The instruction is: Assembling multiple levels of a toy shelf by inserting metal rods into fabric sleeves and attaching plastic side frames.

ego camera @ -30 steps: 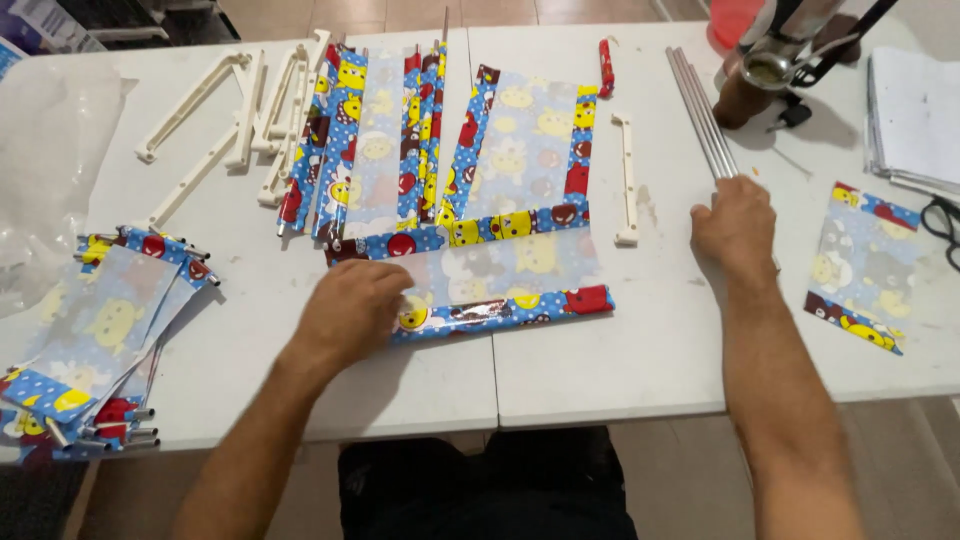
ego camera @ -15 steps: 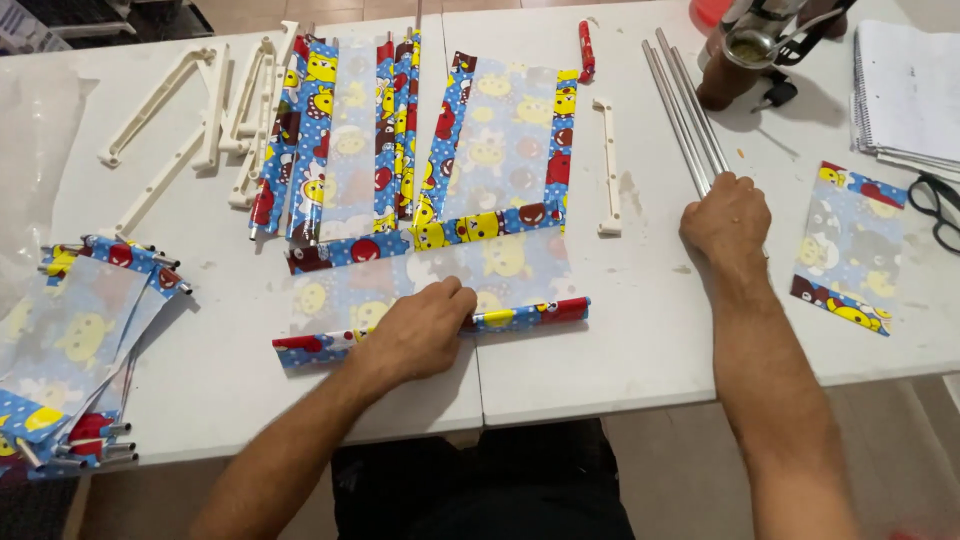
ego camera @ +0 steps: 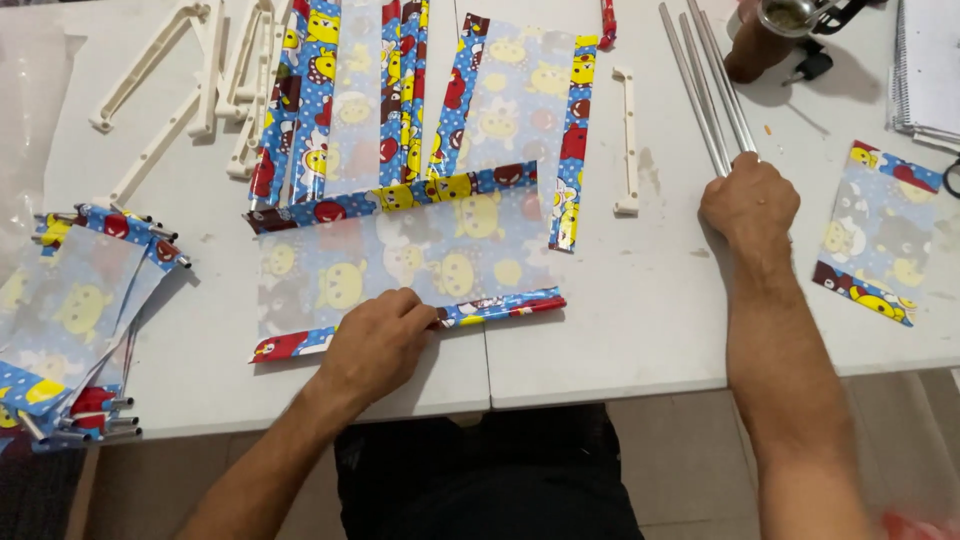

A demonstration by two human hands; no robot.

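Note:
A see-through plastic sheet (ego camera: 400, 265) with blue, red and yellow cartoon borders lies flat near the table's front edge. My left hand (ego camera: 375, 340) rests on its near border, fingers curled over the edge and gripping it. My right hand (ego camera: 750, 200) is closed over the near ends of several thin metal rods (ego camera: 700, 80), which run away from me on the white table (ego camera: 640, 320).
More patterned sheets (ego camera: 350, 100) lie behind. A stack of rod-fitted sheets (ego camera: 70, 300) sits at left, white plastic bars (ego camera: 200, 70) at back left, one white bar (ego camera: 627, 140) mid-table. A smaller patterned sheet (ego camera: 880, 240), a cup (ego camera: 770, 30) and a notebook (ego camera: 930, 70) are at right.
My left hand has slid the front sheet toward me and to the right along its near border. My right hand has gone from lying flat to closing over the rods' ends.

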